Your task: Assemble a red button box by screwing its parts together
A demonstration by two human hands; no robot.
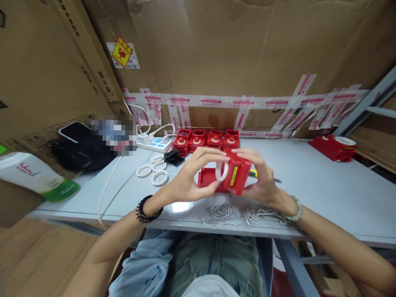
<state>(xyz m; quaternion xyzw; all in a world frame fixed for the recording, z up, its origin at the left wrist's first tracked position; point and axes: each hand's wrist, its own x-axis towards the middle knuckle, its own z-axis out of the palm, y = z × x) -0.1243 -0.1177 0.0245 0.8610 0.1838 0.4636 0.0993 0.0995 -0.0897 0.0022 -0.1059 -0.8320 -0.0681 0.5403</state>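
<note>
My left hand (198,173) pinches a white ring (222,171) against the left face of a red housing (239,172). Around the right side of that housing, which is tilted and bears a yellow label, my right hand (261,175) is closed. Behind and below them a red open-topped part (206,177) lies on the table. Loose screws (222,211) are strewn near the table's front edge, with longer ones (266,214) under my right wrist. Partly hidden by my right hand is a yellow-green handled tool (253,173).
Several white rings (159,177) lie left beside a black part (173,157). Several red units (197,140) line the back by a power strip (156,143). Another red assembly (334,148) sits right. A bottle (37,175), black bag (74,154) and phone (76,132) are left.
</note>
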